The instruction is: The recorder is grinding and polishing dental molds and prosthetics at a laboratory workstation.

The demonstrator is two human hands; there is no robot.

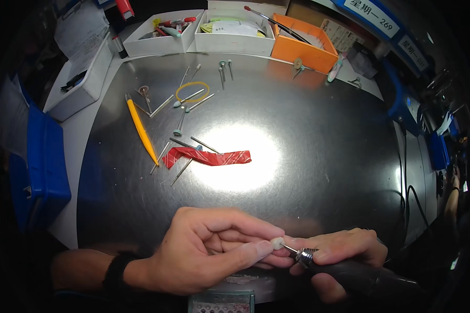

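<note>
My left hand (198, 253) is closed, pinching a small white dental crown (277, 243) between thumb and fingers near the front of the work surface. My right hand (350, 248) is wrapped round a dark rotary handpiece (363, 276) with a silver collar. The handpiece's thin metal bur points left and meets the crown; the tip itself is too small to make out. The fingertips of both hands lie close together at the crown. Beyond them a crumpled red strip (227, 158) lies over several loose burs, and a yellow pen-shaped tool (142, 131) rests to their left.
Loose burs, some with discs, and a yellow rubber band (192, 91) lie on the dark metal work surface (324, 135). White boxes (162, 46) and an orange box (303, 52) line the back. Blue bins (47, 156) stand left; cables (406, 182) hang right. A small tray (222, 302) sits below my hands.
</note>
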